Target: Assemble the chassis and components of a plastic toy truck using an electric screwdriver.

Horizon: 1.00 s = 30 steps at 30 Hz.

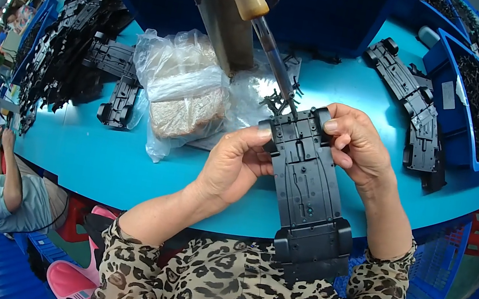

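Observation:
A long black plastic toy car chassis (pixel 308 194) is held up in front of me, tilted, its near end over my lap. My left hand (pixel 230 164) pinches its far left corner between thumb and fingers. At the far right corner, my right hand (pixel 356 144) grips the edge near a wheel arch. A hanging screwdriver (pixel 271 43) with a wooden-coloured collar slants down, its tip at the chassis's far end. Just beyond that end lie small black branched parts (pixel 275 101). Left of them sits a clear plastic bag (pixel 184 117) with a pale, grainy content.
Black chassis lie heaped (pixel 73 40) at the left of the blue-green table (pixel 182 184), with a loose chassis (pixel 118 102) nearby. More chassis (pixel 410 106) lie at the right, beside a blue bin (pixel 450 116) of small black parts. Another person (pixel 20 194) sits at the left.

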Each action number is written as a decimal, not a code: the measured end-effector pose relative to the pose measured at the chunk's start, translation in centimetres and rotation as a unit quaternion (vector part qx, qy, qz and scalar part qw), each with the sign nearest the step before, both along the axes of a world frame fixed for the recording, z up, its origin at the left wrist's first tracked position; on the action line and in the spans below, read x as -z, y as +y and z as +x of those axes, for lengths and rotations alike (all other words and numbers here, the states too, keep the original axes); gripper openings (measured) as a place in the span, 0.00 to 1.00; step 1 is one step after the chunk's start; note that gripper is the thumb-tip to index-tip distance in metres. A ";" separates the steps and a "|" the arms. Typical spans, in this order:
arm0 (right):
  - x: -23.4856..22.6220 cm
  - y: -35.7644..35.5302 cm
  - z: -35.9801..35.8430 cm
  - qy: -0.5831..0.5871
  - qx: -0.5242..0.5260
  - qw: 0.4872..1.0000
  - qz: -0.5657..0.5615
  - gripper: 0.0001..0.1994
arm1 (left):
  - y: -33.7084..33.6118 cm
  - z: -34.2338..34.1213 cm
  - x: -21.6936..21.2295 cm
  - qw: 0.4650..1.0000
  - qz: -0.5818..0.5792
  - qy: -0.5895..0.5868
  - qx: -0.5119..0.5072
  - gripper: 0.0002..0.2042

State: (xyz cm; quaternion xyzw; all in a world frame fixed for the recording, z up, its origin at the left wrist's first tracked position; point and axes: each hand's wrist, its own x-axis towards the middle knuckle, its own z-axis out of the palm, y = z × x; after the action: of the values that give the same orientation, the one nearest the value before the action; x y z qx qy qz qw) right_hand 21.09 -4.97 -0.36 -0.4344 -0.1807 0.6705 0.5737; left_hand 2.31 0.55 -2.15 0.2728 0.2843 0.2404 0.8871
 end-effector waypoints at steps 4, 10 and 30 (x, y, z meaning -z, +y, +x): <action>-0.5 -0.3 0.5 0.001 -0.003 1.000 0.002 0.06 | -0.2 0.3 -0.2 1.000 0.001 0.001 0.008 0.13; -1.3 -0.6 0.9 -0.009 0.004 1.000 0.004 0.06 | -0.4 0.8 -0.8 1.000 0.020 -0.014 0.013 0.13; -2.4 -1.1 1.1 -0.023 0.006 0.999 0.033 0.05 | -0.5 1.1 -1.7 0.999 0.023 -0.027 0.025 0.12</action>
State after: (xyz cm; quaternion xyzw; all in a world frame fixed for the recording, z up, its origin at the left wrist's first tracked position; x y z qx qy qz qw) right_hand 22.16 -6.04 2.01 -0.4318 -0.2134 0.6507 0.5870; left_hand 3.37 0.10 -0.50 0.2937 0.2481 0.2316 0.8936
